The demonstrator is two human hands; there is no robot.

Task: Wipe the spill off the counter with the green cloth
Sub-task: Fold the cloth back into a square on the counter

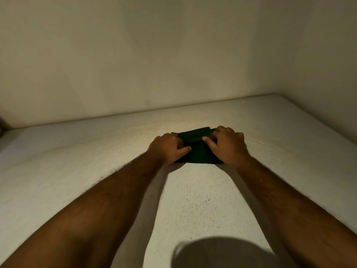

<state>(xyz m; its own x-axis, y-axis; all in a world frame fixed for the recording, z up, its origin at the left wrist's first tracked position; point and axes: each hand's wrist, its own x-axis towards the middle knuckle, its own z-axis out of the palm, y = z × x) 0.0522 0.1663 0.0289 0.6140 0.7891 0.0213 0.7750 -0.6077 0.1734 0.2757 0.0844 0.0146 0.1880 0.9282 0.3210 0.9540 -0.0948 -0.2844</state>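
Observation:
A dark green cloth [197, 149] lies folded on the pale speckled counter [77, 171], near the middle of the view. My left hand [168, 147] grips its left edge with curled fingers. On the cloth's right side my right hand [227, 145] pinches a fold, thumb pointing left. Both forearms reach forward from the bottom corners. I see no wet spill; a few dark specks [207, 200] dot the counter nearer to me.
A plain wall [173, 55] rises behind the counter and another wall meets it at the right corner [278, 93]. A dark object [2, 124] shows at the far left edge. A round shadow [222, 252] falls on the counter at the bottom.

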